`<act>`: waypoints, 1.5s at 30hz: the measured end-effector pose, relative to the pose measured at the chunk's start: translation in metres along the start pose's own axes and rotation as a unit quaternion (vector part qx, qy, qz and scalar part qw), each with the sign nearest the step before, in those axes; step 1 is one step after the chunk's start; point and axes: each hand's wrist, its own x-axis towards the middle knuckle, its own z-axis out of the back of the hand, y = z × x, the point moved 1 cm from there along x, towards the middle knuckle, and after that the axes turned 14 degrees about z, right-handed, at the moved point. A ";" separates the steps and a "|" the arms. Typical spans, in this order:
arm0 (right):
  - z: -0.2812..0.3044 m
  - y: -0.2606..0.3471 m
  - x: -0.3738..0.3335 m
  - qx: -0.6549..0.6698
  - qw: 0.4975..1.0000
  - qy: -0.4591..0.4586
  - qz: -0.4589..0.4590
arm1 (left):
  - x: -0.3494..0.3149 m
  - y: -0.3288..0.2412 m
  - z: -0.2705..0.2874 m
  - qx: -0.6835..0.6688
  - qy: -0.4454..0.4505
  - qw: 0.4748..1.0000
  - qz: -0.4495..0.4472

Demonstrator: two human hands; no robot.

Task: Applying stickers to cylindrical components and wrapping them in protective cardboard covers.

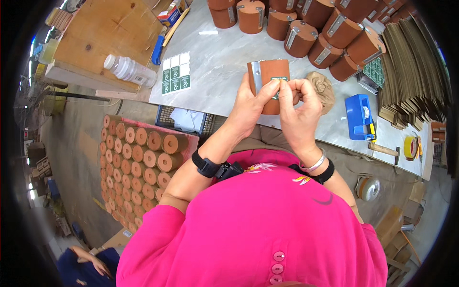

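Observation:
My left hand [246, 110] is wrapped round a brown cylinder [276, 70] with a metal strip down its left side, held above the grey marbled table. A green sticker [276, 95] lies against the cylinder's side, partly hidden by my thumbs. The thumb and bent fingers of my right hand [301, 107] pinch at the sticker's edge. To the left on the table lies a sheet of green square stickers [176, 79], with several white backing squares bare at its top. Just right of my right hand is a crumpled brown cloth or paper [321, 91].
Brown cylinders with metal fittings [300, 39] are stacked at the back. Stacked cardboard sheets [406, 67], a blue tape dispenser [359, 117], a hammer [385, 150] and yellow tape [410, 147] sit right. A plastic bottle [130, 70] lies left; clay-coloured rolls [138, 153] stand below. Another person [91, 265] is lower left.

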 end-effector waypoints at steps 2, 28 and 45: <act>0.001 -0.001 -0.002 -0.011 1.000 -0.003 0.007 | 0.000 0.000 -0.002 0.003 -0.008 1.000 -0.009; 0.030 -0.050 -0.035 0.123 0.958 0.220 -0.133 | 0.016 0.027 0.043 0.081 0.173 0.973 0.126; 0.038 -0.077 -0.055 0.178 0.956 0.172 -0.155 | 0.043 0.046 0.084 -0.094 0.277 0.939 0.178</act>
